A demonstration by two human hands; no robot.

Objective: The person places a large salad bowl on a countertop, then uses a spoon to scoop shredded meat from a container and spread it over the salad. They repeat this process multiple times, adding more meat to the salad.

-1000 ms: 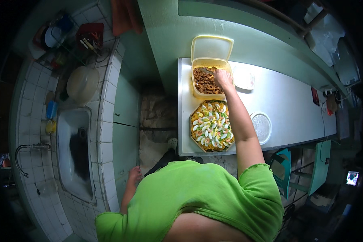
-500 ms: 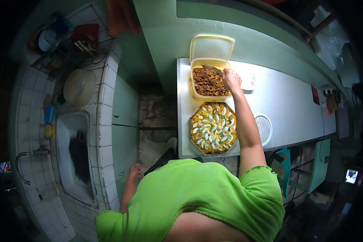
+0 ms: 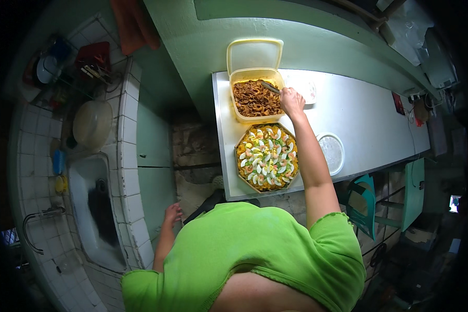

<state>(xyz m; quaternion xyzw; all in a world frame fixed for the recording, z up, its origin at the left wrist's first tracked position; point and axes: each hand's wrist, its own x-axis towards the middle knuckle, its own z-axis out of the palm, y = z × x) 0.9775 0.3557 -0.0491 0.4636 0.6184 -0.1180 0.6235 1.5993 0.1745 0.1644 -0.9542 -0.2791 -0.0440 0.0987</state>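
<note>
My right hand (image 3: pixel 291 100) reaches over the white table (image 3: pixel 369 119) and grips a metal spoon (image 3: pixel 270 87) whose tip dips into an open yellow-rimmed plastic container (image 3: pixel 255 99) of brown fried bits. Its lid (image 3: pixel 254 54) stands open behind it. In front of the container sits an octagonal tray of noodles (image 3: pixel 267 157) topped with egg slices and greens. My left hand (image 3: pixel 172 214) hangs down by my side, fingers loose, holding nothing, near the tiled counter's edge.
A round clear lid (image 3: pixel 332 153) lies on the table right of the tray. A small white dish (image 3: pixel 306 89) sits behind my hand. On the left, a tiled counter holds a sink (image 3: pixel 96 208), a round basin (image 3: pixel 92 125) and dishware. Teal chairs (image 3: pixel 363 200) stand at the right.
My right hand moved slightly right from over the brown bits to the container's right edge, still holding the spoon. My left hand stayed low at my side.
</note>
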